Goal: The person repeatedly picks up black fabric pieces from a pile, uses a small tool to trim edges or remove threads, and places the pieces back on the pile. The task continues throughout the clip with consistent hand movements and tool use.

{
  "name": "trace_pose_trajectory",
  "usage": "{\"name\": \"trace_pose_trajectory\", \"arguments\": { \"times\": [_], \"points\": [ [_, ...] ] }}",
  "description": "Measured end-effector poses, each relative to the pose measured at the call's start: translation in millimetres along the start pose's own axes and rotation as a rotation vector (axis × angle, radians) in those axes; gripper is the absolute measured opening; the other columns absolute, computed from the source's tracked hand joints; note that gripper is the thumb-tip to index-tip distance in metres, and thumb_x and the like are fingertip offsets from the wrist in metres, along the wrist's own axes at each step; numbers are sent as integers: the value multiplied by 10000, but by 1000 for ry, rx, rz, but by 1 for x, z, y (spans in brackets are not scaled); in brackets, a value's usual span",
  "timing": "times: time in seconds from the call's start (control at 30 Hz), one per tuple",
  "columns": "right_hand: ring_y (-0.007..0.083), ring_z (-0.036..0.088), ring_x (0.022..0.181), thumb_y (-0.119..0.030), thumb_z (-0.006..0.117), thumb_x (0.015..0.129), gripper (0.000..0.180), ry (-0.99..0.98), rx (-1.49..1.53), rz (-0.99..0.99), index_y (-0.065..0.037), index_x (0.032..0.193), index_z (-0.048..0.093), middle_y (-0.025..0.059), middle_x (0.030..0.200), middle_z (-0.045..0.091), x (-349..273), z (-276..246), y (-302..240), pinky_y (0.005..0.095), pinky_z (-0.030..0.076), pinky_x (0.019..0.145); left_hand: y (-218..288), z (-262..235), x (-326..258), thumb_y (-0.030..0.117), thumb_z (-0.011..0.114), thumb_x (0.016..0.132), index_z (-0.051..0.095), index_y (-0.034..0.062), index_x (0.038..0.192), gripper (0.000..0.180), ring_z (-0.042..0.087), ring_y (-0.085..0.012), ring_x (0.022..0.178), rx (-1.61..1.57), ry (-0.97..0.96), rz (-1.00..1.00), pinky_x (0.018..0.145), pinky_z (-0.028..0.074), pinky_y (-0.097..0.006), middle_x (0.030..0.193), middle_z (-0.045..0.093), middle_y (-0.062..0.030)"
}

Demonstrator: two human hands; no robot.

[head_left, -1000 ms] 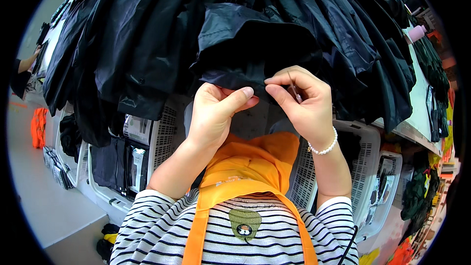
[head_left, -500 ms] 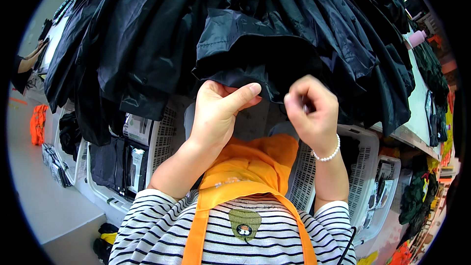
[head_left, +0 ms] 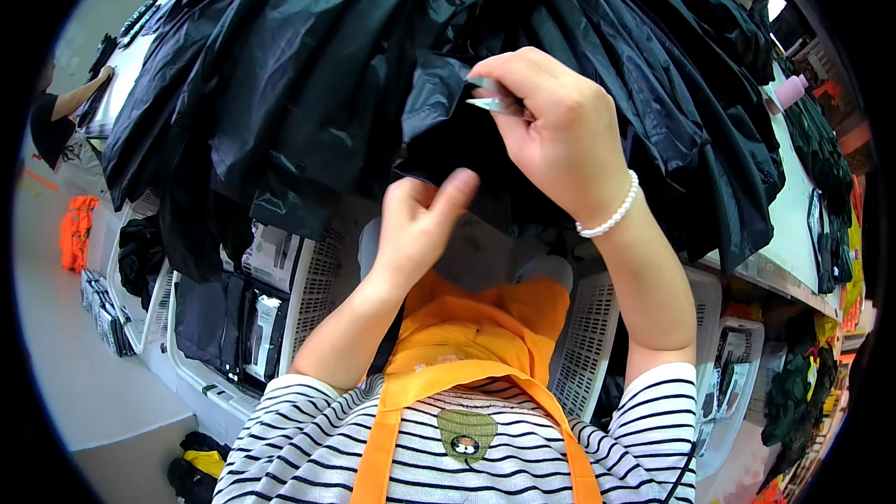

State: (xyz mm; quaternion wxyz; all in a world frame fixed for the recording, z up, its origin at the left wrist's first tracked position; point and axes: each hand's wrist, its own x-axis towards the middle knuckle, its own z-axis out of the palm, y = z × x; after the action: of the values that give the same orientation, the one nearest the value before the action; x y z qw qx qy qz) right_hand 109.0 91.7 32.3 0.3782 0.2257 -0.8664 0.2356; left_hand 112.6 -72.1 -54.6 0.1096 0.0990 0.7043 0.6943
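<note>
A large heap of glossy black garments (head_left: 308,65) spreads in front of me, its folds hanging over the near edge. My left hand (head_left: 415,229) is at the lower edge of one raised black fold, fingers curled against the cloth, its thumb slightly blurred. Above and to the right, my right hand (head_left: 560,121) is closed around a small pair of thread snips (head_left: 485,104). Their pale pointed blades stick out to the left, close to a lifted flap of the black garment (head_left: 434,98). The snips' grip is hidden in my palm.
White plastic baskets (head_left: 313,289) with packaged black goods stand low at left; another white basket (head_left: 583,345) is at right. A white table (head_left: 793,233) runs along the right with a pink bottle (head_left: 791,91). At far left, another person's arm (head_left: 84,98) reaches onto a table.
My right hand has risen up and to the left, bringing the snips' blades into view over the cloth. The raised garment opening has narrowed, and my left hand has dropped slightly.
</note>
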Motion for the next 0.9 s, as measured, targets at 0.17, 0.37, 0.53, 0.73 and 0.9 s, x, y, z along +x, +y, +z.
{"name": "trace_pose_trajectory", "arguments": {
  "times": [0.17,0.37,0.53,0.73,0.9],
  "points": [
    [209,594,576,-126,666,845,99,-81,85,172,-31,836,641,85,693,619,16,-22,12,283,457,532,5,-15,25,-85,542,862,591,-5,1044,205,593,-117,950,-54,378,577,865,463,-236,968,615,-68],
    [38,463,541,-210,661,902,182,-224,527,668,-33,885,700,-35,647,568,30,-58,51,184,359,507,23,-41,56,-129,382,706,662,-91,933,363,636,-143,727,-523,-81,110,701,527,-237,835,671,-98],
    [10,357,465,-224,600,944,212,-236,681,877,-46,977,708,-55,623,532,18,-69,62,172,266,443,21,-32,60,-120,384,712,654,-75,896,329,625,-135,684,-606,-156,46,658,534,-236,790,656,-90],
    [9,358,455,-217,553,966,235,-285,686,892,-38,1007,700,-57,605,505,13,-76,64,176,279,439,7,-35,64,-122,381,711,649,-63,882,324,616,-123,680,-592,-171,-6,670,523,-232,791,656,-79],
    [71,512,544,-202,509,978,274,-327,245,628,4,1008,687,-12,661,587,24,-77,80,239,427,522,14,8,50,-96,382,731,612,-43,819,252,635,-143,776,42,-279,193,726,501,-242,1143,671,-128]
  ]
}}
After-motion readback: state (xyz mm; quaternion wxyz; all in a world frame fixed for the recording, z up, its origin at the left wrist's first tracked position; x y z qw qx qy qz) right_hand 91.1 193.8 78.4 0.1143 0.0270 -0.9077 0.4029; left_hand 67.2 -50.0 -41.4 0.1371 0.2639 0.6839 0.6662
